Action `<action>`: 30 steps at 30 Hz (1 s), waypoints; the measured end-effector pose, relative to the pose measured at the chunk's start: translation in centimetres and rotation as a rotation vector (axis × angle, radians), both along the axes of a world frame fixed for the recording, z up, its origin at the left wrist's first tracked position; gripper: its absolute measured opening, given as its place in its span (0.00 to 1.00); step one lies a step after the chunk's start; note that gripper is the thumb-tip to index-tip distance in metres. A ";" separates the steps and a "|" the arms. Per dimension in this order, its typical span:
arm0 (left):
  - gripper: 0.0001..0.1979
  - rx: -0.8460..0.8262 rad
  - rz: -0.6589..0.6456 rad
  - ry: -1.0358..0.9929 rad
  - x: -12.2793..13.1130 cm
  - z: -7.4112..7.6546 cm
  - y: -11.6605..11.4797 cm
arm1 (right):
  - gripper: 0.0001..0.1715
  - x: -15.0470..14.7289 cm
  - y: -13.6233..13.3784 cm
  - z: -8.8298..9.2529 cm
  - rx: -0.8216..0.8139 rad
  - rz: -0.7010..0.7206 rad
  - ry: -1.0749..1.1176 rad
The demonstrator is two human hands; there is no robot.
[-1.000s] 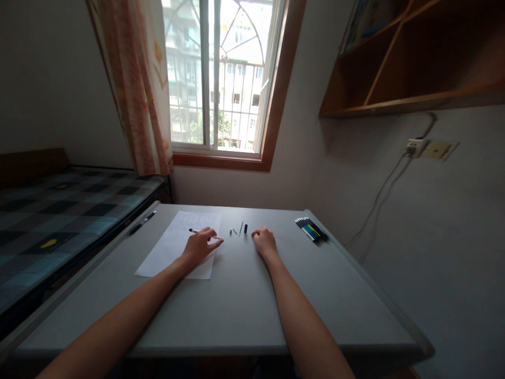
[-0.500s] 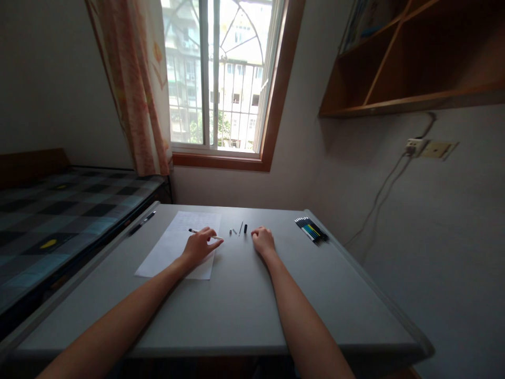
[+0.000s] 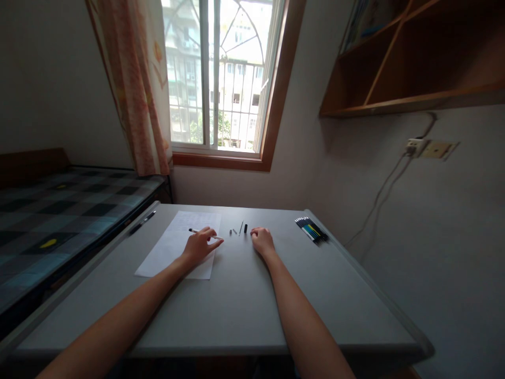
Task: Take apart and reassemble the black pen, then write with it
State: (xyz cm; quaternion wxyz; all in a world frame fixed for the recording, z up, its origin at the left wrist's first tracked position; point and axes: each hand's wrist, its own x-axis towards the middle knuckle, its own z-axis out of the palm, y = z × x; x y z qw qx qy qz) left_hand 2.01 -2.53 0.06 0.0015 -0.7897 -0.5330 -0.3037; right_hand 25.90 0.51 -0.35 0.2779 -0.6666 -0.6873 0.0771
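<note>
The left fingers (image 3: 208,232) are bent down over a pen (image 3: 193,230), pinching its barrel against the thumb. The pen's dark tip sticks out to the left and its pale end shows past the thumb. The left hand (image 3: 199,246) rests with the pen on the paper (image 3: 173,247), near the sheet's right edge.

The right fingers (image 3: 256,231) are curled in under the knuckles; whether they enclose anything cannot be told. The right hand (image 3: 262,241) lies on the counter (image 3: 236,300), just right of a row of small pen parts: a black cap (image 3: 245,228), a thin refill (image 3: 240,228) and a grey bit (image 3: 231,231), all between the two hands.

Further out, a black pen (image 3: 142,221) lies by the counter's left edge, and a pack of pens (image 3: 311,230) lies near its right edge. A bed (image 3: 59,210) stands to the left, and a window (image 3: 215,79) is behind.
</note>
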 end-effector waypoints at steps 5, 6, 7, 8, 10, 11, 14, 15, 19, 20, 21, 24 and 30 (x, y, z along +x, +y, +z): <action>0.17 -0.011 0.002 -0.004 0.1 0.2 -0.2 | 0.16 -0.1 0.0 0.0 -0.008 0.001 0.007; 0.17 -0.011 0.001 -0.005 0.1 0.2 -0.2 | 0.16 -0.1 0.0 0.0 -0.010 0.002 0.009; 0.17 -0.012 0.001 -0.005 0.1 0.2 -0.2 | 0.16 -0.1 0.0 0.0 -0.013 0.004 0.010; 0.17 -0.012 -0.001 -0.004 0.1 0.2 -0.2 | 0.16 -0.1 -0.1 0.0 -0.013 0.003 0.012; 0.17 -0.011 0.001 -0.003 0.1 0.2 -0.2 | 0.16 -0.1 -0.1 0.1 -0.011 0.003 0.014; 0.17 -0.012 0.003 -0.001 0.1 0.1 -0.1 | 0.16 -0.2 -0.1 0.2 -0.011 0.001 0.015; 0.17 -0.014 0.009 0.004 0.0 0.1 -0.1 | 0.16 -0.2 -0.2 0.2 -0.019 -0.010 0.012; 0.17 -0.017 0.008 0.006 0.1 0.2 -0.2 | 0.16 -0.2 -0.2 0.2 -0.021 -0.011 0.008; 0.17 -0.014 0.000 0.006 0.1 0.2 -0.3 | 0.15 -0.3 -0.3 0.2 -0.021 -0.004 -0.014; 0.17 -0.009 -0.001 0.005 0.1 0.2 -0.3 | 0.15 -0.3 -0.3 0.1 -0.019 0.000 -0.016; 0.17 -0.004 -0.002 0.003 0.1 0.2 -0.2 | 0.15 -0.3 -0.3 0.1 -0.016 0.001 -0.016; 0.17 -0.006 0.000 0.000 0.1 0.1 -0.2 | 0.15 -0.3 -0.3 0.0 -0.009 0.002 -0.010; 0.17 -0.009 0.004 -0.007 0.1 0.2 -0.2 | 0.15 -0.3 -0.2 -0.1 -0.010 0.002 -0.004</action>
